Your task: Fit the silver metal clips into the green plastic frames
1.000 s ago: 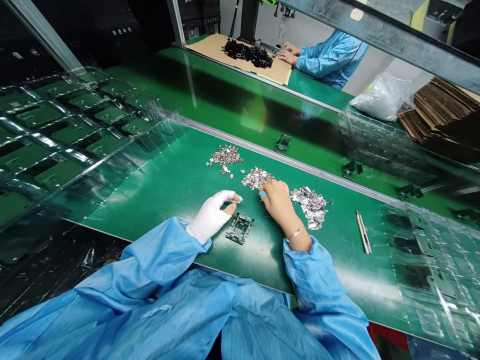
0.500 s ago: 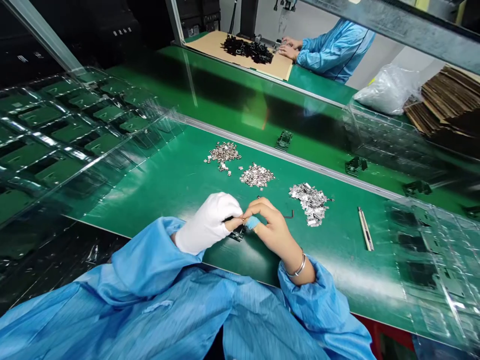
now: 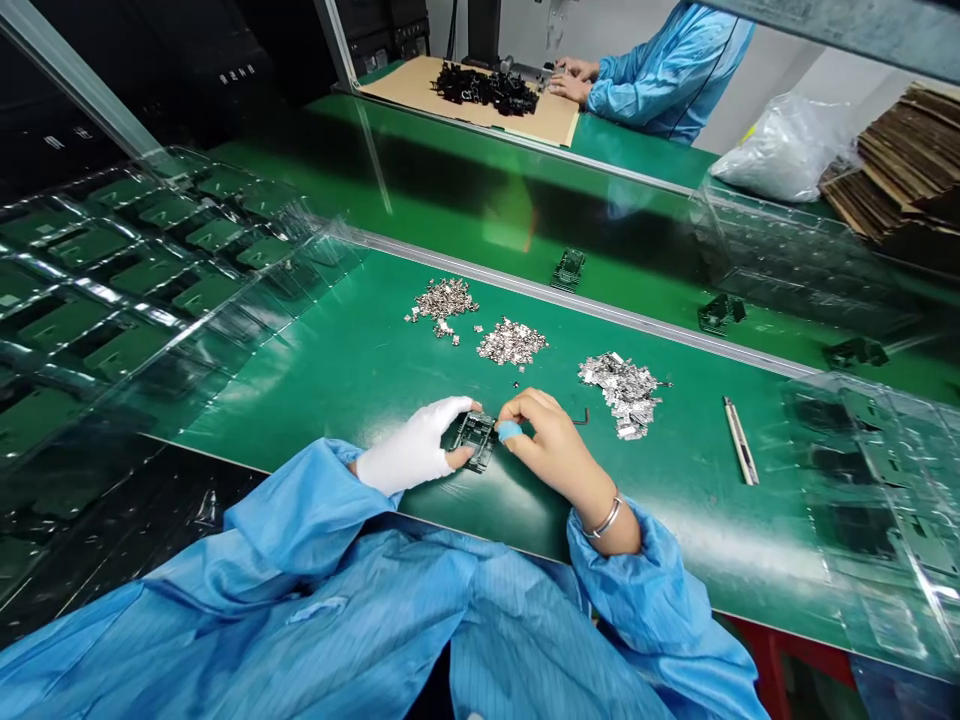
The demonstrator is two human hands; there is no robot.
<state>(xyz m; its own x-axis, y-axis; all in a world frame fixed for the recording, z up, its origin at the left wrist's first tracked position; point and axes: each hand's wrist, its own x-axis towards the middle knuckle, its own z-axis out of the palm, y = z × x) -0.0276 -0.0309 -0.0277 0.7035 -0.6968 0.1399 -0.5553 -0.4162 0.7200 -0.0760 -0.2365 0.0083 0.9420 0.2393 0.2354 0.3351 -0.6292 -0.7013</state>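
My left hand [image 3: 424,445], in a white glove with bare thumb and fingertips, grips a small dark green circuit board [image 3: 477,440] by its left side, just above the green mat. At the board's right edge, my right hand [image 3: 544,435] is bare apart from a blue cover on the thumb. Its thumb and forefinger are pinched together; whatever lies between them is too small to make out. Close behind this hand lies a small hex key [image 3: 581,418]. Beyond the hands are two piles of tiny metal parts [image 3: 444,302], [image 3: 513,342] and one pile of flat silver pieces [image 3: 622,392].
A utility knife [image 3: 740,441] lies to the right. Clear plastic trays with boards stand at the left [image 3: 150,260] and right [image 3: 885,500]. Behind a metal rail [image 3: 525,288] rests another circuit board [image 3: 568,268]. Across the bench, a co-worker's hands [image 3: 571,80] work near black parts [image 3: 484,90].
My hands have moved apart from their shared pinch. The left hand now holds the circuit board at its side, leaving the board's face visible; the right hand has shifted slightly right.
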